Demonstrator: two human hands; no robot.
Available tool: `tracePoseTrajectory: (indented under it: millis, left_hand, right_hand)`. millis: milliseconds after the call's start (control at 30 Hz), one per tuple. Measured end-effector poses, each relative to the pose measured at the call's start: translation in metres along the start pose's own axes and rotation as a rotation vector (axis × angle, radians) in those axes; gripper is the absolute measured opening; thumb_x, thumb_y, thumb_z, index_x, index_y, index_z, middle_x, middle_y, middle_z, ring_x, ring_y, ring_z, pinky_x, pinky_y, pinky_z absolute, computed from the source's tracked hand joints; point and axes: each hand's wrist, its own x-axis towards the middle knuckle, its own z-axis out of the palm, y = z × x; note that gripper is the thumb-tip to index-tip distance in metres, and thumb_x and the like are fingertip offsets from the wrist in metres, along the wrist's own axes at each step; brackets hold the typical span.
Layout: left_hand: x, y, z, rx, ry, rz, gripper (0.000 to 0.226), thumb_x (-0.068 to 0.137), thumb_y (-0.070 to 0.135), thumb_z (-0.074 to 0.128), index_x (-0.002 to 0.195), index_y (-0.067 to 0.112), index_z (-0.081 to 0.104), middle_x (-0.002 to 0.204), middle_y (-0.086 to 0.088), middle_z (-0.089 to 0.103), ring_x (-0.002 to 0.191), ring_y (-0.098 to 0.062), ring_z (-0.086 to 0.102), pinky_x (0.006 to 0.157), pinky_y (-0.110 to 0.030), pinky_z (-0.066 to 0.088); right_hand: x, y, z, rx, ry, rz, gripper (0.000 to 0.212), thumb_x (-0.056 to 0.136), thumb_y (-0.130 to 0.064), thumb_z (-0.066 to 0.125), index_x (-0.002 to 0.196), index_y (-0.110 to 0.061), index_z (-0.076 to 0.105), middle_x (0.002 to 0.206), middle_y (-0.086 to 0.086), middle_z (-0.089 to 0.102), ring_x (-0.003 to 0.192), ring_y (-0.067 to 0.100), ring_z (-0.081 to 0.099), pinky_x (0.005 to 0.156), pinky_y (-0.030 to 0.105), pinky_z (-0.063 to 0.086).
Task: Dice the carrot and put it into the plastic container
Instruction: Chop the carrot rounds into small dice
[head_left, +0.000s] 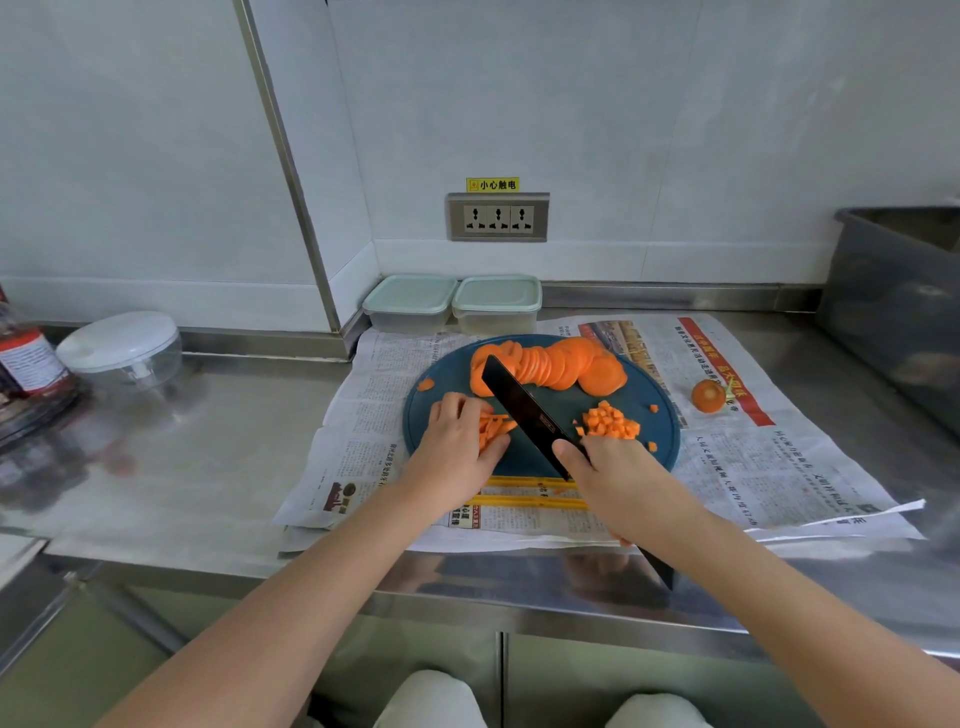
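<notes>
A bundle of carrot strips (496, 427) is held down at nine o'clock on the round blue board (662, 415) by the left hand (457, 447) – its fingers are curled over the strips, whose cut ends poke out past the fingertips towards the knife (524, 410). The knife handle is gripped by the right hand (618, 483), fingers wrapped round it, thumb laid along the black blade. The blade is angled towards eleven o'clock, just beside the strips. Carrot cubes (610, 422) are heaped at three o'clock, near the right knuckles. Carrot rounds (550, 364) are fanned at twelve o'clock. Two lidded plastic containers (497, 302) are set by the wall – beyond the board.
</notes>
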Motion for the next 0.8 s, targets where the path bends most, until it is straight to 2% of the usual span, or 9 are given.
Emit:
tracePoseTrajectory:
  millis: [133,367,467,533,633,800]
  left_hand:
    - [0.000,0.000,0.000,-0.016,0.019,0.000,0.041,0.095,0.035,0.051,0.128,0.011,0.043,0.125,-0.006,0.041,0.116,-0.017,0.035,0.088,-0.017,0.026]
    - [-0.002,-0.001,0.001,-0.038,0.072,0.005,0.036,0.095,0.031,0.053,0.121,0.008,0.043,0.117,-0.005,0.041,0.110,-0.015,0.038,0.086,-0.018,0.030]
    - [-0.002,-0.001,0.001,-0.031,0.087,0.013,0.031,0.095,0.029,0.053,0.116,0.008,0.043,0.113,-0.005,0.039,0.104,-0.014,0.038,0.080,-0.019,0.030]
    - [-0.001,0.000,0.001,-0.032,0.091,0.025,0.027,0.095,0.027,0.053,0.112,0.008,0.044,0.110,-0.006,0.040,0.099,-0.013,0.036,0.078,-0.021,0.030]
    - [0.000,-0.001,0.002,-0.028,0.081,0.029,0.022,0.096,0.026,0.050,0.107,0.009,0.043,0.109,-0.007,0.040,0.095,-0.012,0.032,0.077,-0.022,0.029]
    - [0.002,-0.004,0.004,-0.030,0.077,0.044,0.020,0.096,0.025,0.050,0.105,0.009,0.043,0.107,-0.007,0.040,0.094,-0.014,0.032,0.079,-0.024,0.028]
  right_hand:
    - [0.002,-0.002,0.000,0.003,-0.002,-0.003,0.044,0.102,-0.040,0.035,0.066,-0.015,0.043,0.060,0.000,0.045,0.050,0.011,0.041,0.045,0.020,0.027]
    - [0.002,-0.005,-0.007,-0.073,-0.073,-0.052,0.044,0.103,-0.038,0.033,0.067,-0.015,0.041,0.062,0.003,0.044,0.055,0.015,0.042,0.051,0.027,0.034]
    - [0.004,-0.004,-0.005,-0.238,-0.064,-0.078,0.042,0.104,-0.039,0.024,0.081,-0.013,0.048,0.068,-0.002,0.043,0.065,0.018,0.045,0.051,0.025,0.032]
    - [0.004,-0.003,-0.001,-0.373,0.002,-0.111,0.042,0.103,-0.042,0.023,0.084,-0.016,0.049,0.067,-0.004,0.041,0.057,0.013,0.041,0.045,0.023,0.024]
    - [0.003,-0.007,0.001,-0.472,0.058,-0.122,0.041,0.102,-0.044,0.025,0.069,-0.022,0.031,0.062,-0.005,0.037,0.049,0.008,0.033,0.043,0.023,0.022]
    - [0.007,-0.008,0.006,-0.522,0.066,-0.152,0.036,0.103,-0.044,0.023,0.081,-0.018,0.036,0.062,-0.006,0.034,0.049,0.008,0.031,0.042,0.023,0.024]
